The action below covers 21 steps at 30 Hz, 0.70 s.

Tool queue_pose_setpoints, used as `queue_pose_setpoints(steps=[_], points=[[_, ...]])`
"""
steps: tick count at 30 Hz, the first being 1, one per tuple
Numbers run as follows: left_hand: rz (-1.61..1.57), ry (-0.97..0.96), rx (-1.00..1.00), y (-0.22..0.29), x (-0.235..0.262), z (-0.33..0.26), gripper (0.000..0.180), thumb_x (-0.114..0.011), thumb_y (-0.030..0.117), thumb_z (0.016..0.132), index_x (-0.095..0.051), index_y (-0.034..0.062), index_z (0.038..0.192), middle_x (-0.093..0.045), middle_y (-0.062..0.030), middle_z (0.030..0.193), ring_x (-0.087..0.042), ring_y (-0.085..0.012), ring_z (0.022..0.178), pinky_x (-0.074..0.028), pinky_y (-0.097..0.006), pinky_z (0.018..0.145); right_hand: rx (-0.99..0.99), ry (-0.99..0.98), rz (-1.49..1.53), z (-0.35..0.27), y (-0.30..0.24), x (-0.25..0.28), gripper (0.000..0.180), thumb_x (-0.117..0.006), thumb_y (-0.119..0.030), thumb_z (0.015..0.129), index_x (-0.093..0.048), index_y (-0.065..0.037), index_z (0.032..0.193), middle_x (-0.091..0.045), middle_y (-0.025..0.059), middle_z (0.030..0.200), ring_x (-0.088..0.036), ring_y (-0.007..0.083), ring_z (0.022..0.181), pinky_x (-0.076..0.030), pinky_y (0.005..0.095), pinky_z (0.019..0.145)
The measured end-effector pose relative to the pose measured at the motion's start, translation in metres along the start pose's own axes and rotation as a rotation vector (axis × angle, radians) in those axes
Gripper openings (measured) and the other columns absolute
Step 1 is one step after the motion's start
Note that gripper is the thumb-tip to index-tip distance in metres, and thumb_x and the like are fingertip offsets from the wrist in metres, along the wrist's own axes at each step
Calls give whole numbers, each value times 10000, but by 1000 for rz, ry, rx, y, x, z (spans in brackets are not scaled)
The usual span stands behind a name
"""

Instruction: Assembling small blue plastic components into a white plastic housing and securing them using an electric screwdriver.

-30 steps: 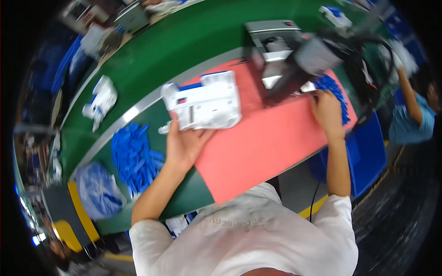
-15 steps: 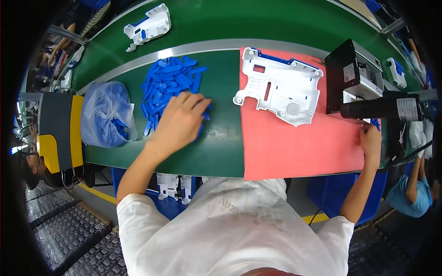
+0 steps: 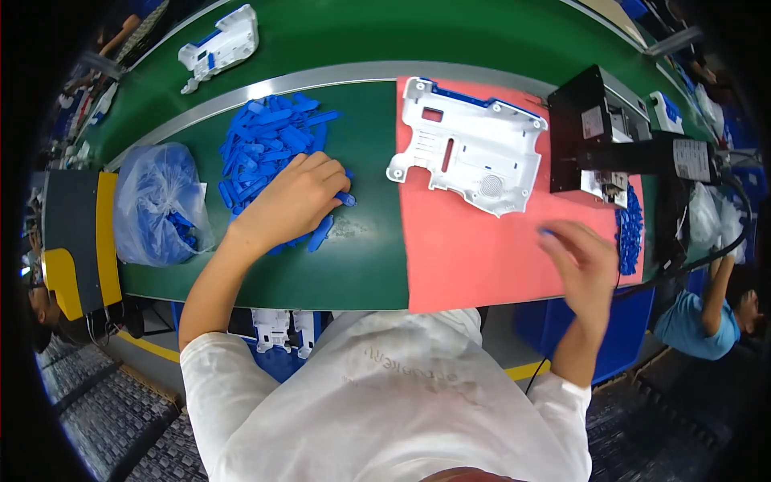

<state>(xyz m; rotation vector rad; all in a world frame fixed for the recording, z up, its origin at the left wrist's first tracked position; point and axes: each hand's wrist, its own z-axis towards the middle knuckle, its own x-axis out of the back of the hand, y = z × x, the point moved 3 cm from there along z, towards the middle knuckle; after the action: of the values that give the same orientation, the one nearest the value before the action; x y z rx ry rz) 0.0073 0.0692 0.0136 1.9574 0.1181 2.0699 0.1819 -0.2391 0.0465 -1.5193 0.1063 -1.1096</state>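
A heap of long blue plastic strips (image 3: 261, 140) lies on the green bench at the left. My left hand (image 3: 293, 201) is over its near right edge, fingers curled, with a blue strip (image 3: 345, 198) poking out at the fingertips. My right hand (image 3: 585, 261), a little blurred, hovers over the pink mat (image 3: 474, 257); a small blue part (image 3: 546, 232) shows at its pinched fingertips. A white plastic housing (image 3: 474, 149) with a blue edge lies inner side up on the mat, beyond the right hand. Several small blue parts (image 3: 630, 233) form a long pile beside that hand.
Behind the mat's right end stands a black and silver machine (image 3: 598, 145) with a black arm across it. A clear bag of blue parts (image 3: 165, 209) sits at the left, beside a grey and yellow unit (image 3: 84, 241). Another white housing (image 3: 221, 46) is on the far green belt.
My right hand has come leftward and nearer from the small-parts pile, with a small blue part. My left hand stays by the heap, a strip now visible in its fingers. The view has shifted slightly.
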Motion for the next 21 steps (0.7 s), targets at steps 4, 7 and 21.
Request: queue_pose_setpoints(steps=[4,7,21], points=[[-89,23,-13,8,1,4,160,-672,67,784,-636,23,934,-599,-95,916,-568,-274,916,-453,-367,784,256,-87,-41,76,-10,-67,122,-705,-26,811,-706,9,927,-712,125,916,-688,214,778,-531,278,693],[-305,138,38,7,-5,5,185,-704,36,768,-658,-4,943,-635,-130,938,-601,-314,898,-491,-361,773,379,-74,-78,105,10,-90,111,-713,-30,796,-712,13,898,-708,125,879,-676,237,768,-522,300,676],[-1695,332,475,23,-34,93,243,-647,90,909,-596,-25,1117,-682,-113,911,-677,-132,734,-529,-217,572,83,-125,443,118,11,-84,211,-572,-30,927,-679,-11,1108,-662,76,988,-633,131,816,-522,255,742]])
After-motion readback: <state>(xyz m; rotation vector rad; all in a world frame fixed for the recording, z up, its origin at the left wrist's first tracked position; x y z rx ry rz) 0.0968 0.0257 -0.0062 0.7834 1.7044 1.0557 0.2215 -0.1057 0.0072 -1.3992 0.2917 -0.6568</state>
